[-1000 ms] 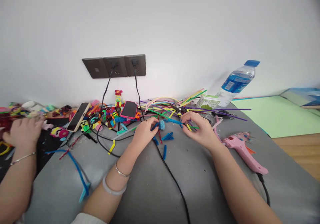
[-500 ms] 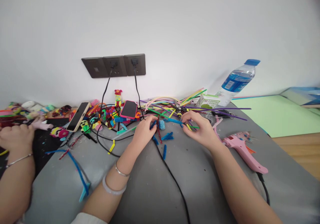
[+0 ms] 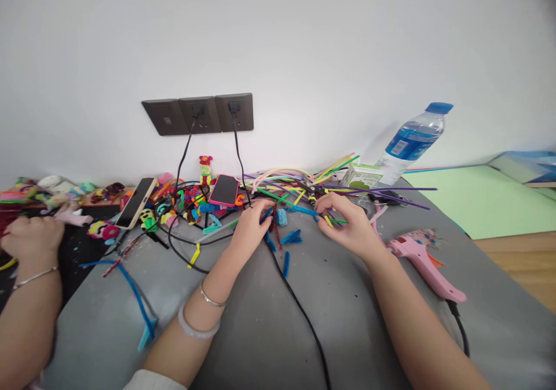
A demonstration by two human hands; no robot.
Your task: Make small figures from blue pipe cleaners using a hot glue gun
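Note:
My right hand (image 3: 350, 226) pinches one end of a short blue pipe cleaner (image 3: 303, 210) between thumb and forefinger, and its other end points toward my left hand. My left hand (image 3: 252, 228) has its thumb and forefinger closed around a small dark blue pipe cleaner piece (image 3: 266, 215), mostly hidden by the fingers. Between the hands lie a dark red pipe cleaner (image 3: 275, 228) and a light blue fuzzy roll (image 3: 282, 217). Nearer to me on the grey table are cut blue pieces (image 3: 291, 237) and a single short blue piece (image 3: 286, 263).
Behind my hands lie a bundle of coloured pipe cleaners (image 3: 282, 175), pliers (image 3: 311, 190) and a pink-cased phone (image 3: 225, 189). A pink glue gun (image 3: 428, 265) and a water bottle (image 3: 412, 141) are on the right. Black cable (image 3: 299, 306) crosses the table. At left rests another person's hand (image 3: 35, 239).
My two hands keep almost the same place and grip. The other person's hand at the left has shifted slightly to the right.

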